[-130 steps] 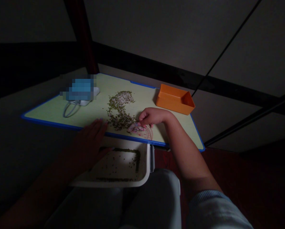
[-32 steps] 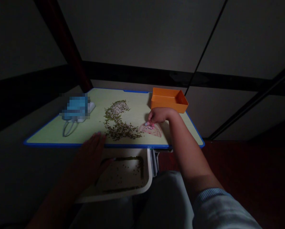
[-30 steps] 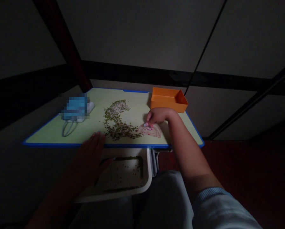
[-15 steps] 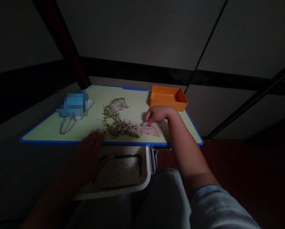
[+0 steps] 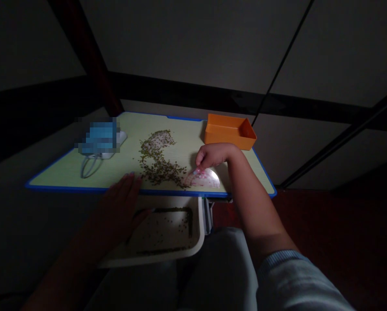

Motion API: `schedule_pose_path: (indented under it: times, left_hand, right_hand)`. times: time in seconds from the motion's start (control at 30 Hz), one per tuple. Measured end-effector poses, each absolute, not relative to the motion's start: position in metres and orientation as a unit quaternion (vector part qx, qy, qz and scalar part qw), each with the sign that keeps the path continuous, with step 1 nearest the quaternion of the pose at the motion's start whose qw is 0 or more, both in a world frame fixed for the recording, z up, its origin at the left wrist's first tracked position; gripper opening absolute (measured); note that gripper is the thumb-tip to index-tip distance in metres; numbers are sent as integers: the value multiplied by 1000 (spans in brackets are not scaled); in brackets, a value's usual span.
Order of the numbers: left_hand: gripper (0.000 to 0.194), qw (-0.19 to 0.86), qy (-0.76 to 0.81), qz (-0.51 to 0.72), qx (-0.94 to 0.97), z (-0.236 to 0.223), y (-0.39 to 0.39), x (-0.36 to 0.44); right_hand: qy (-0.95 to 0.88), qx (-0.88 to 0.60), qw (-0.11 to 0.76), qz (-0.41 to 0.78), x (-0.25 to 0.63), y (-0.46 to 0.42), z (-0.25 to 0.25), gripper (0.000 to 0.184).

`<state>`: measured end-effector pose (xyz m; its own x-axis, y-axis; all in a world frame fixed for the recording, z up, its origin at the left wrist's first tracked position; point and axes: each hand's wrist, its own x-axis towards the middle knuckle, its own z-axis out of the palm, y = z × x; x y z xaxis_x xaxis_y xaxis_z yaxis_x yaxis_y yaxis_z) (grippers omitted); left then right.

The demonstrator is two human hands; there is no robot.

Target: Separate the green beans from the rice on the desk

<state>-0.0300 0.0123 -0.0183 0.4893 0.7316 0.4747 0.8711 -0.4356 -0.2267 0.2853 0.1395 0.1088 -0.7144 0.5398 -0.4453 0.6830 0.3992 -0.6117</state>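
Note:
A clear protractor [image 5: 206, 179] with pink markings is pinched at its upper edge by my right hand [image 5: 212, 156]. It slants over the tabletop, its left end touching the near right edge of the scattered beans. These small green beans [image 5: 162, 168], mixed with a patch of white grains [image 5: 160, 140], spread over the middle of the pale table [image 5: 187, 138]. My left hand [image 5: 123, 203], dim in shadow, rests at the table's front edge with fingers stretched out, holding nothing. Its thumb reaches over the white tray below.
Under the front edge, a white tray or drawer [image 5: 198, 242] holds more small beans along its sides. An orange box [image 5: 230, 138] stands at the back right. A blurred blue object [image 5: 100, 136] with a looped cable [image 5: 87, 169] lies on the left. Cabinet panels rise behind.
The protractor has tilted and now catches a bright glare, with its left end at the beans. My right hand has shifted slightly left; my left hand stays at the table edge.

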Motion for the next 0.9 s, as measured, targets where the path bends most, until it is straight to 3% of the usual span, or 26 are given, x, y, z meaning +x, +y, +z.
schedule_pose_path:
  times: [0.2, 0.43, 0.9]
  left_hand:
    - [83, 204, -493, -150, -832, -18, 12, -30]
    - [84, 186, -503, -140, -832, -13, 11, -28]
    - [81, 175, -511, -128, -831, -11, 10, -27]
  right_hand:
    - [830, 359, 133, -406, 284, 139, 108, 34]
    - [826, 405, 130, -370, 281, 135, 112, 21]
    - [841, 401, 99, -351, 281, 139, 108, 19]
